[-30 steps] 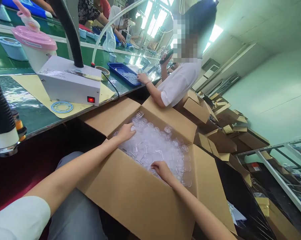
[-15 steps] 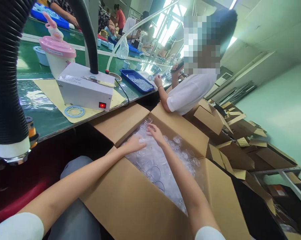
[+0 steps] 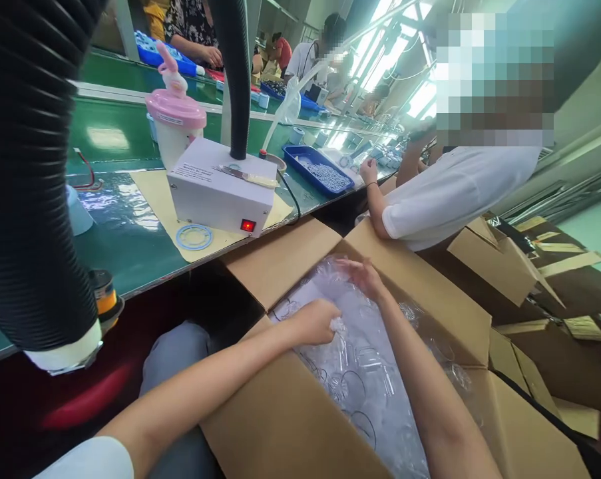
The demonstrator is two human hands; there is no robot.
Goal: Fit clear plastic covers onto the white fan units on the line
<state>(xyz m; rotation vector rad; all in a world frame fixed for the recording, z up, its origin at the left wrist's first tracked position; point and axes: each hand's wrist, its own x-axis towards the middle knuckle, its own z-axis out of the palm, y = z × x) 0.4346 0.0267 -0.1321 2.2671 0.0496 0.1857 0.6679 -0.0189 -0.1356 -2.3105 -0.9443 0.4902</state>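
Observation:
A large open cardboard box stands before me, filled with clear plastic cups and crumpled clear plastic film. My left hand reaches over the near flap, its fingers closed on a bunched bit of that film. At the far corner of the box is my right hand, palm turned inward and fingers stretched out, slightly blurred. It hovers above or brushes the clear plastic there; contact cannot be made out.
Left of the box, the green workbench carries a grey machine with a lit red switch, a pink-lidded cup, a blue ring and a blue tray. A black hose hangs close by. A co-worker sits beyond.
My view has swung left, shifting the scene rightward. My left hand has closed into a fist with film in it, drawn slightly nearer. My right hand stays at the far corner.

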